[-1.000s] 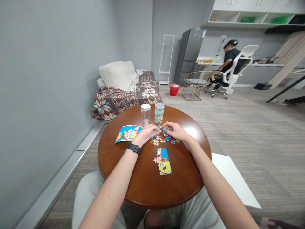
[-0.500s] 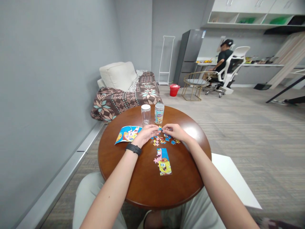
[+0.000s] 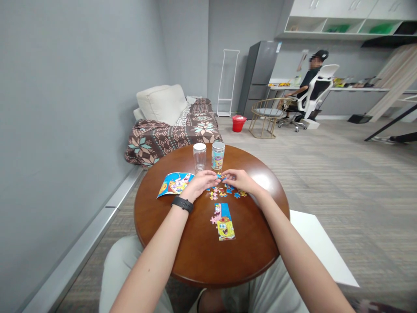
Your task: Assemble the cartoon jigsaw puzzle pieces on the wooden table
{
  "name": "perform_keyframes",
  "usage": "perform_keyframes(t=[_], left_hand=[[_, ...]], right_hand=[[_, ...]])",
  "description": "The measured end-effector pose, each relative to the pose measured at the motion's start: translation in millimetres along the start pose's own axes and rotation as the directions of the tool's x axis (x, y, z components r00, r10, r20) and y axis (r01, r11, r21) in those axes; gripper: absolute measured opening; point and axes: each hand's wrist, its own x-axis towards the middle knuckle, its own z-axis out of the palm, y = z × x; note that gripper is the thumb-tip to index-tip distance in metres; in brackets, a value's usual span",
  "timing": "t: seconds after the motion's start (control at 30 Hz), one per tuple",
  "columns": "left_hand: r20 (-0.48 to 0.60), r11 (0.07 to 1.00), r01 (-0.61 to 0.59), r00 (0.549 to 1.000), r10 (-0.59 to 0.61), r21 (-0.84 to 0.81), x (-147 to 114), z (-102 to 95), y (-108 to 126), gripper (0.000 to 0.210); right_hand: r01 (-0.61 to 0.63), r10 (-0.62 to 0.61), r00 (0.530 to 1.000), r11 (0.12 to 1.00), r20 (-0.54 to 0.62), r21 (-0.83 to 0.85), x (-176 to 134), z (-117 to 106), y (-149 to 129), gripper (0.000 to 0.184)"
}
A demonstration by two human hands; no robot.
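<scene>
My left hand, with a black watch on its wrist, pinches a small blue and yellow jigsaw puzzle piece at its fingertips. Just to the right, the fingers of my right hand are bent together over the loose pieces; a bit of a piece shows at their tips, partly hidden. Beneath and between both hands lie several loose jigsaw pieces, mostly blue, pink and yellow. Nearer me is a joined section of the puzzle with a yellow cartoon face and a pink figure.
A curled picture sheet lies left on the round brown table. Behind my hands stand a clear jar with a white lid and a printed cartoon jar. Across the room a person in a black cap sits in an office chair.
My right fingertips have drawn slightly away from the piece at my left fingertips. The seated person in the background has shifted to the right.
</scene>
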Motion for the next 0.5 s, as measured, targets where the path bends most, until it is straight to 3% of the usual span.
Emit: perform_keyframes(t=[0.5], left_hand=[[-0.015,1.0,0.018,1.0,-0.018,0.008,0.2,0.9,0.3,0.012]], right_hand=[[-0.006,0.006,1.0,1.0,-0.017,0.007,0.8,2.2,6.7,0.017]])
